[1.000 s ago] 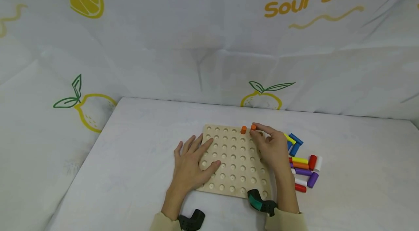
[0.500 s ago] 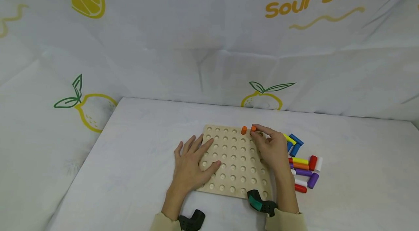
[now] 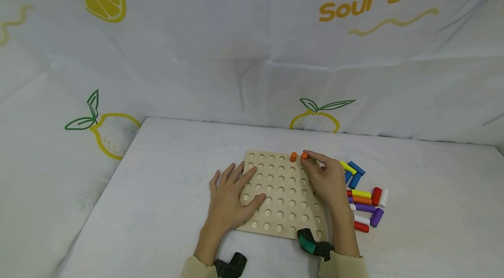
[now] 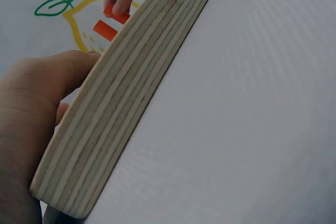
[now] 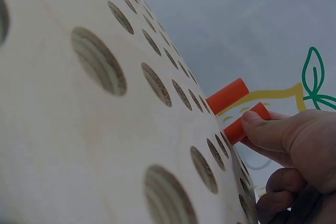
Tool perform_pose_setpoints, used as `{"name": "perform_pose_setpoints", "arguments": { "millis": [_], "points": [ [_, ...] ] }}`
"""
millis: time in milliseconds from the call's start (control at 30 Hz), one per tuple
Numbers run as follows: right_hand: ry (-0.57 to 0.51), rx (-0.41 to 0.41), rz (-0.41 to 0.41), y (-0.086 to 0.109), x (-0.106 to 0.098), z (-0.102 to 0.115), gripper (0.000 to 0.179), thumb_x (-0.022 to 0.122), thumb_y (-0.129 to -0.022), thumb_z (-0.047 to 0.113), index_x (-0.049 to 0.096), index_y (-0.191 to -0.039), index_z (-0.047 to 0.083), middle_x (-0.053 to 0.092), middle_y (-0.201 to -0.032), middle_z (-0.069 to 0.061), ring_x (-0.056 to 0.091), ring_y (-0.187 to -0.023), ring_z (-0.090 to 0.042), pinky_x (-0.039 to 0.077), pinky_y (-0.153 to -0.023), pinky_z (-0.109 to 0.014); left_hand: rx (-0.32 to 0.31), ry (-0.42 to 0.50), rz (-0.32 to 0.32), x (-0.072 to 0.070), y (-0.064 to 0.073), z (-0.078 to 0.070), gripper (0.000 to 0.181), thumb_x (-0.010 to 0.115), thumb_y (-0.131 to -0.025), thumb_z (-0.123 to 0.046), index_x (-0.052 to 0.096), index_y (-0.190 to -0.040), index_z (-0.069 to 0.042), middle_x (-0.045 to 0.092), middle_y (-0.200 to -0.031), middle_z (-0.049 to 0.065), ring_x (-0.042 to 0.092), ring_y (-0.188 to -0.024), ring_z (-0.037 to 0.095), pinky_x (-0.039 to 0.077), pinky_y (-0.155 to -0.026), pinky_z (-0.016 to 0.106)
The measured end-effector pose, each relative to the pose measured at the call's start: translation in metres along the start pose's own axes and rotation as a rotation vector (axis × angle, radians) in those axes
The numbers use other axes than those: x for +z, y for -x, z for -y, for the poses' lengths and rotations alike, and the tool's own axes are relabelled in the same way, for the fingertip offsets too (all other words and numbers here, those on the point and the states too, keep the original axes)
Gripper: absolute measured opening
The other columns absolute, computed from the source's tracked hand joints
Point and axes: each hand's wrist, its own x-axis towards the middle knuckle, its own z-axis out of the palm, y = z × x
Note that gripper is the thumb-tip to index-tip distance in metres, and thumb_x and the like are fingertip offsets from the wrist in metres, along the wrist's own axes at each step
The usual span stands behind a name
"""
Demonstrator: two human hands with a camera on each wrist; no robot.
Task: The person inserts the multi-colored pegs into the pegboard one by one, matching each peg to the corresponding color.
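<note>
A square wooden pegboard [image 3: 286, 185] with rows of round holes lies on the table. One orange peg [image 3: 293, 157] stands upright in a hole of its far row. Just right of it, my right hand [image 3: 324, 177] pinches a second orange peg [image 5: 237, 129] between thumb and index finger, its lower end at a hole in the same row. My left hand [image 3: 229, 199] rests with spread fingers on the left side of the board. In the left wrist view, the layered plywood edge [image 4: 121, 103] of the board stands beside the left thumb.
Right of the board lies a loose pile of pegs: blue [image 3: 355, 180], yellow [image 3: 361, 193], orange [image 3: 361, 199], purple [image 3: 376, 216], white [image 3: 383, 198] and red [image 3: 362, 226]. The right forearm partly covers it. A white cloth with lemon prints hangs behind the white table [image 3: 157, 208].
The pinched orange peg has sunk slightly lower at its hole, the right fingertips coming down with it. My left hand and the board have stayed in place.
</note>
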Motion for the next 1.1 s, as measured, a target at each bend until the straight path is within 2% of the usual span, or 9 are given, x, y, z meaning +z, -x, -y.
{"name": "perform_pose_setpoints", "arguments": {
  "millis": [167, 533, 900, 1100],
  "points": [
    [0.009, -0.008, -0.006, -0.0004, 0.0008, -0.0014, 0.034, 0.067, -0.1, 0.023, 0.07, -0.131, 0.01, 0.07, -0.1, -0.019, 0.037, -0.038, -0.011, 0.034, -0.039, -0.022, 0.0, -0.002, 0.0, 0.0001, -0.0001, -0.0001, 0.069, 0.066, -0.085, -0.06, 0.056, -0.147, -0.032, 0.049, -0.159, 0.006, 0.036, -0.152, 0.032, 0.011, -0.123, 0.066],
    [0.032, -0.005, -0.008, -0.0012, 0.0016, -0.0022, 0.034, 0.068, -0.1, 0.022, 0.07, -0.131, 0.009, 0.07, -0.102, -0.019, 0.037, -0.039, -0.011, 0.033, -0.04, -0.022, -0.002, 0.001, -0.001, -0.0003, 0.0, -0.0006, 0.068, 0.066, -0.085, -0.06, 0.056, -0.147, -0.032, 0.049, -0.159, 0.006, 0.037, -0.152, 0.033, 0.011, -0.123, 0.066],
    [0.031, 0.01, 0.002, -0.0009, 0.0005, -0.0012, 0.035, 0.068, -0.099, 0.023, 0.069, -0.133, 0.011, 0.069, -0.112, -0.018, 0.037, -0.04, -0.01, 0.034, -0.04, -0.022, 0.008, 0.001, -0.008, -0.0013, -0.0002, -0.0012, 0.068, 0.065, -0.086, -0.059, 0.057, -0.147, -0.031, 0.049, -0.159, 0.007, 0.037, -0.152, 0.034, 0.013, -0.122, 0.068],
    [0.042, 0.024, 0.013, -0.0013, -0.003, -0.002, 0.039, 0.067, -0.1, 0.026, 0.067, -0.136, 0.012, 0.068, -0.127, -0.016, 0.034, -0.042, -0.009, 0.032, -0.042, -0.022, 0.015, -0.008, -0.007, -0.0013, -0.0008, -0.0005, 0.068, 0.065, -0.086, -0.061, 0.056, -0.147, -0.032, 0.049, -0.159, 0.006, 0.038, -0.151, 0.033, 0.013, -0.122, 0.067]
  ]
}}
